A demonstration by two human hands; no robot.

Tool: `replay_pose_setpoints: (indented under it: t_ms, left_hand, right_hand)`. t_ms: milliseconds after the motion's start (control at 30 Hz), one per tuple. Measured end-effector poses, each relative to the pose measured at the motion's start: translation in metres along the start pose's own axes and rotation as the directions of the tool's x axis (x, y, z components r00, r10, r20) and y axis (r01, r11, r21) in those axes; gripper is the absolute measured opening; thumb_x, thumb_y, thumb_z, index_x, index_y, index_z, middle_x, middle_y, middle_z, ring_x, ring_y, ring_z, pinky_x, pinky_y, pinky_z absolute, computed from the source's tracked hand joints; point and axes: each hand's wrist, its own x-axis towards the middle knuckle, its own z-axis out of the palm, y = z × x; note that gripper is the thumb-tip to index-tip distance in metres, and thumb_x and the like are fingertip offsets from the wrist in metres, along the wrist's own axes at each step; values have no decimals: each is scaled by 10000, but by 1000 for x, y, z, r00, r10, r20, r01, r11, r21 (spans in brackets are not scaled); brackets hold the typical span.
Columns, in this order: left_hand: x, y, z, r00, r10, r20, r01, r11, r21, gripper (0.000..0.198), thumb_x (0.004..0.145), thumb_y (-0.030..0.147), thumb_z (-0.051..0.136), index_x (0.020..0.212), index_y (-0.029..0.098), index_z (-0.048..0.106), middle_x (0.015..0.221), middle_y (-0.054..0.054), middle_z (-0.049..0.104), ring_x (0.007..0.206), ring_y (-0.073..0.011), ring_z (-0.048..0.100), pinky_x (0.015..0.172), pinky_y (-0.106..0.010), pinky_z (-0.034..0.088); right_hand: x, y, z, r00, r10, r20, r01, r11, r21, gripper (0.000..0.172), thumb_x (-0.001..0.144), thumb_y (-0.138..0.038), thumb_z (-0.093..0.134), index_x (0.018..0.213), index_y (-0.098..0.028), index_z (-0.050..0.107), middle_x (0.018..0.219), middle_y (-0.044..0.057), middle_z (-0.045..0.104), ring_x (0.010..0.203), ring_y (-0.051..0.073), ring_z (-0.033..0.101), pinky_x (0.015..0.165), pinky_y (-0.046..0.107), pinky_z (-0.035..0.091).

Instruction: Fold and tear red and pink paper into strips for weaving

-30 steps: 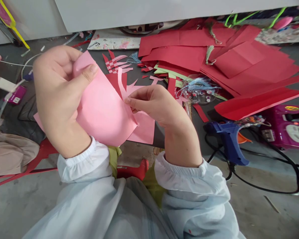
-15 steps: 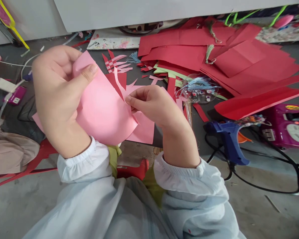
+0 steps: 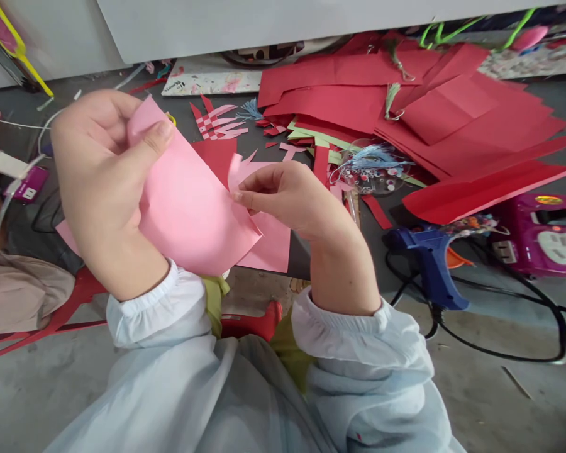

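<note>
In the head view, my left hand point(image 3: 104, 176) is closed on a sheet of pink paper point(image 3: 193, 207), thumb on its face and fingers behind. A small yellow curved piece point(image 3: 172, 119) shows past the paper near that thumb; what it belongs to is hidden. At the sheet's right edge, my right hand point(image 3: 295, 198) pinches a narrow pink paper strip point(image 3: 234, 168) whose free end curls upward. Whether the strip is still joined to the sheet cannot be made out. More pink paper point(image 3: 276, 248) and a red piece point(image 3: 217, 157) lie beneath, on the dark table.
A woven red and pink paper piece point(image 3: 217, 123) lies beyond my hands. Red sheets point(image 3: 471, 119) are stacked at the right, by a dish of beads point(image 3: 382, 179) with a blue tassel point(image 3: 375, 155). A blue glue gun point(image 3: 431, 264) and purple power socket point(image 3: 542, 242) stand nearer.
My right hand has shifted slightly left and down along the paper's edge. The strip's free end looks shorter and broader, turned over. A yellow bit now shows beside my left thumb.
</note>
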Motion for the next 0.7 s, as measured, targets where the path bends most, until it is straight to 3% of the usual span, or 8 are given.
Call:
replay_pose_setpoints:
  t_ms: [233, 433, 700]
  left_hand:
    - [1, 0, 4, 1000, 4, 8, -3, 995, -101, 189, 602, -5, 707, 711, 145, 741, 639, 46, 687, 553, -55, 561, 520, -202, 343]
    - [0, 2, 1, 999, 8, 32, -6, 997, -73, 168, 638, 9, 729, 743, 139, 741, 664, 64, 694, 571, -33, 561, 535, -180, 359]
    - [-1, 4, 1, 999, -15, 38, 18, 996, -82, 172, 653, 1, 725, 746, 145, 743, 668, 73, 697, 576, -29, 578, 535, -171, 372]
  right_hand:
    - [1, 0, 3, 999, 6, -32, -6, 1000, -19, 197, 824, -213, 727, 638, -180, 673, 604, 6, 614, 582, 113, 531, 598, 270, 443]
    - [0, -9, 7, 992, 79, -97, -93, 985, -147, 237, 852, -145, 686, 618, -168, 652, 618, 10, 608, 588, 109, 538, 580, 255, 429]
    - [3, -2, 10, 995, 73, -69, -79, 993, -91, 300, 884, -115, 618, 592, -182, 598, 625, 18, 586, 598, 115, 535, 619, 284, 462]
